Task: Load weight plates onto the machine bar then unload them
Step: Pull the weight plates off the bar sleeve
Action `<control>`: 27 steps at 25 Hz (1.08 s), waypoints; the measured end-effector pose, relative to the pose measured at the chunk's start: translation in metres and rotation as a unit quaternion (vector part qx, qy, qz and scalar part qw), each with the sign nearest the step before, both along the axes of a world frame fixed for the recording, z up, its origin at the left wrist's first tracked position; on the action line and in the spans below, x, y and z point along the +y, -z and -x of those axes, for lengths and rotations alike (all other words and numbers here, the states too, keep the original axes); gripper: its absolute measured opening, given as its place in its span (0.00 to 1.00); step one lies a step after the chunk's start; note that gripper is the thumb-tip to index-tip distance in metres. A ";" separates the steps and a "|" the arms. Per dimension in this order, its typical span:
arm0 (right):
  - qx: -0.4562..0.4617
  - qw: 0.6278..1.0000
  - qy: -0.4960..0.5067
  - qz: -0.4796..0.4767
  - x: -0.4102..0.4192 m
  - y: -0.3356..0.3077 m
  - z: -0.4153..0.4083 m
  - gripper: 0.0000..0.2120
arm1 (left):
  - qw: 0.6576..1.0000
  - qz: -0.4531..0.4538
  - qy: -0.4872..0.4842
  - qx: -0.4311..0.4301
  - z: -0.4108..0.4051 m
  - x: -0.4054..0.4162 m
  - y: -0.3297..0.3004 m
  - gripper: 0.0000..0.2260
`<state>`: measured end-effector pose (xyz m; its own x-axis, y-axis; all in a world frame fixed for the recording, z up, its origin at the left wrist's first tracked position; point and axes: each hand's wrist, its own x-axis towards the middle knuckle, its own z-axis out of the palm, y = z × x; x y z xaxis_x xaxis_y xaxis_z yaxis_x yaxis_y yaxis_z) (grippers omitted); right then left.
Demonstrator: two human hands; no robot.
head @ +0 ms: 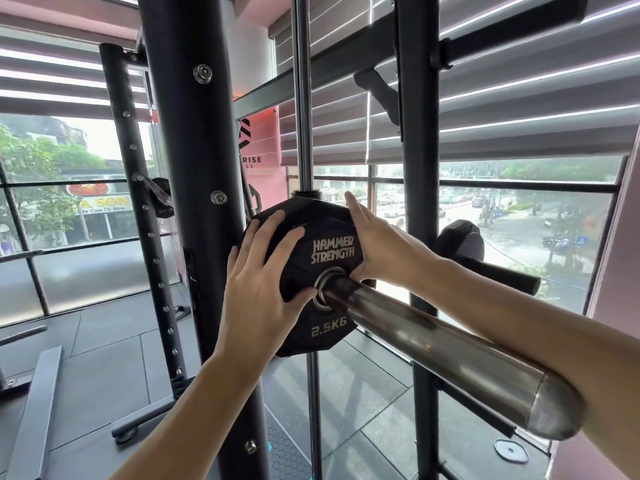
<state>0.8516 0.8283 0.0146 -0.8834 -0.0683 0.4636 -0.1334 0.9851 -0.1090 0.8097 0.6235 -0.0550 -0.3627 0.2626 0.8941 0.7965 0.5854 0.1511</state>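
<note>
Black weight plate (313,271) on bar (433,344), left hand (259,282) and right hand (381,244) covering its edges

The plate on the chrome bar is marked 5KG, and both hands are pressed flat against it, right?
Not quite: in the head view the plate on the chrome bar is marked 2.5KG. The rest holds: left hand and right hand are pressed against it.

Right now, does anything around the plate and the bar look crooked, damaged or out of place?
Nothing stands out. The 2.5 kg plate sits threaded on the chrome bar, with the left hand and right hand flat against its face. A small metal disc lies loose on the floor near the window.
</note>
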 end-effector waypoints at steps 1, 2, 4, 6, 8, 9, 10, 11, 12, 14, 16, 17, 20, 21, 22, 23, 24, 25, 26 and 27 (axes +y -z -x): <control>0.002 1.000 0.008 -0.006 0.001 0.001 0.000 0.64 | 1.000 0.003 -0.001 -0.001 0.000 0.000 0.001 0.36; 0.005 1.000 0.017 -0.011 0.003 0.001 0.000 0.64 | 1.000 0.001 -0.002 -0.001 0.000 0.001 0.001 0.36; 0.004 1.000 0.024 -0.010 0.005 0.003 0.001 0.62 | 1.000 -0.009 0.001 -0.008 -0.001 0.002 0.002 0.37; -0.002 1.000 0.016 -0.006 0.006 0.005 0.002 0.60 | 1.000 -0.018 0.005 -0.012 -0.001 0.001 0.002 0.36; -0.007 1.000 0.010 -0.009 0.006 0.005 0.003 0.60 | 1.000 -0.016 0.008 -0.007 -0.001 0.001 0.002 0.35; -0.008 1.000 0.009 -0.009 0.007 0.005 0.004 0.60 | 1.000 -0.015 0.008 -0.006 -0.001 0.001 0.003 0.35; -0.010 1.000 0.010 -0.009 0.007 0.006 0.005 0.60 | 1.000 -0.013 0.006 -0.009 0.000 0.000 0.003 0.35; -0.014 1.000 0.012 -0.013 0.007 0.006 0.005 0.60 | 1.000 -0.012 0.002 -0.016 0.000 0.000 0.003 0.36; -0.017 1.000 0.015 -0.018 0.007 0.006 0.005 0.60 | 1.000 -0.010 -0.002 -0.025 0.001 -0.001 0.003 0.36; -0.017 0.999 0.022 -0.030 0.008 0.007 0.007 0.60 | 0.999 -0.007 -0.005 -0.033 0.005 -0.002 0.002 0.37; -0.017 0.998 0.031 -0.042 0.007 0.007 0.011 0.61 | 1.000 -0.009 0.000 -0.028 0.009 -0.004 0.002 0.37; -0.020 0.998 0.035 -0.046 0.007 0.006 0.012 0.61 | 1.000 -0.008 0.001 -0.024 0.010 -0.004 0.003 0.37; -0.026 0.997 0.041 -0.056 0.006 0.007 0.010 0.60 | 1.000 -0.003 -0.006 -0.015 0.011 -0.002 0.005 0.37; -0.026 0.997 0.040 -0.062 0.005 0.007 0.008 0.59 | 1.000 0.000 -0.010 -0.017 0.011 -0.002 0.005 0.37; -0.026 0.997 0.040 -0.067 0.005 0.006 0.006 0.59 | 1.000 0.002 -0.014 -0.019 0.011 -0.002 0.005 0.37; -0.027 0.997 0.038 -0.069 0.004 0.004 0.003 0.59 | 1.000 0.004 -0.016 -0.020 0.010 -0.002 0.006 0.37; -0.030 0.997 0.035 -0.068 0.004 0.002 0.002 0.59 | 1.000 0.006 -0.018 -0.022 0.008 -0.002 0.005 0.37; -0.033 0.997 0.029 -0.062 0.005 0.001 0.002 0.60 | 0.999 0.009 -0.020 -0.025 0.008 -0.003 0.005 0.37; -0.034 0.998 0.021 -0.055 0.006 0.000 0.002 0.60 | 0.999 0.015 -0.024 -0.029 0.007 -0.003 0.003 0.37; -0.039 0.998 0.010 -0.049 0.007 -0.001 0.001 0.60 | 0.999 0.024 -0.030 -0.034 0.005 -0.004 0.002 0.37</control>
